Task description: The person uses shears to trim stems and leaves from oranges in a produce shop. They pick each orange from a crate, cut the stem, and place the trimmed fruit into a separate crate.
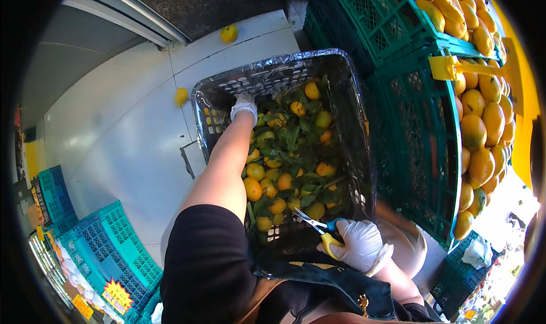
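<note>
A deep black plastic basket (362, 153), its rim wrapped in clear film, holds many orange and yellow-green citrus fruits (253, 189) with green leaves (292, 138). My left hand (244, 106), in a whitish glove, reaches down inside the basket by its far left wall; its fingers are hidden, so what it touches cannot be told. Near the basket's close edge, my right hand (360, 245), also gloved, grips small scissors (315, 226) with yellow and blue handles. The blades are apart and point left over the fruit.
Two loose citrus fruits (229, 33) (181, 96) lie on the pale floor (123, 140) beyond and left of the basket. Stacked green crates (409, 153) stand at the right, with yellow-orange papayas or mangoes (473, 130) beside them. More teal and blue crates (106, 243) stand at the lower left.
</note>
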